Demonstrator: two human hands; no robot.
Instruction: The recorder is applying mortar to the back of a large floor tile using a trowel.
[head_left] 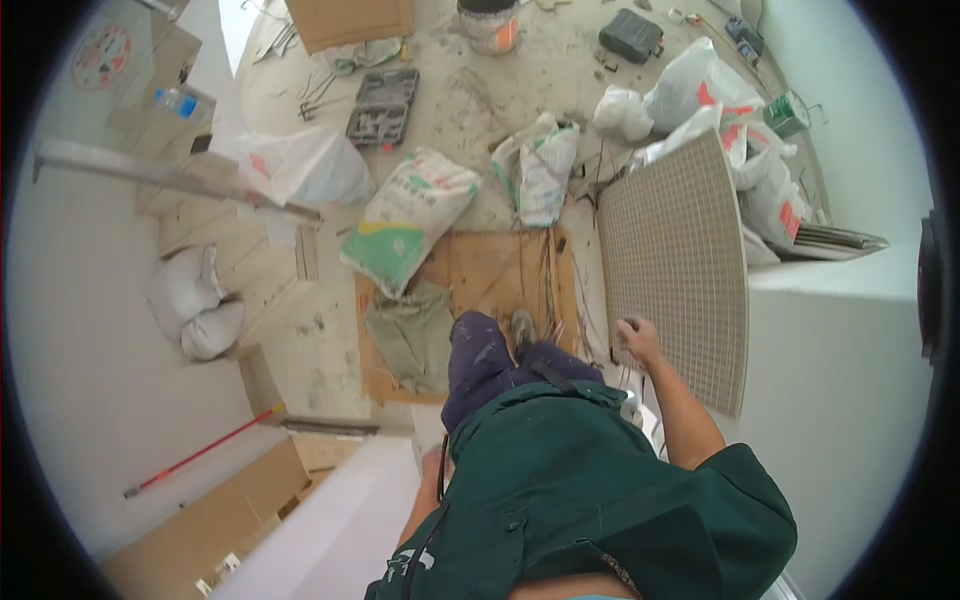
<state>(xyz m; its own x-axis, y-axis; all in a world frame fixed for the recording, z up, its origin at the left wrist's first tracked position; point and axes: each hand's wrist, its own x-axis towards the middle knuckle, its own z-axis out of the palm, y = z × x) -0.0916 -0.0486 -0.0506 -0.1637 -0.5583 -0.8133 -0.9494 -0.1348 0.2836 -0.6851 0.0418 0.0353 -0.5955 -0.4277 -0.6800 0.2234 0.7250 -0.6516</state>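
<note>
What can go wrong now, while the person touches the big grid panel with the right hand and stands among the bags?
1. The grid panel leans beside the white wall; the right hand rests only on its lower edge, so it might tip or slide.
2. Loose wires and a flat green sack lie on the wooden board near the shoe; tripping seems possible.
3. The left hand is mostly hidden, so its support is unclear.

Dark green short-sleeved shirt (590, 490), paint-flecked navy trousers (480, 360), and what looks like a dusty grey shoe (523, 328).

Single head-worn fisheye view, looking steeply down past the torso, floor (300, 340) far below
</note>
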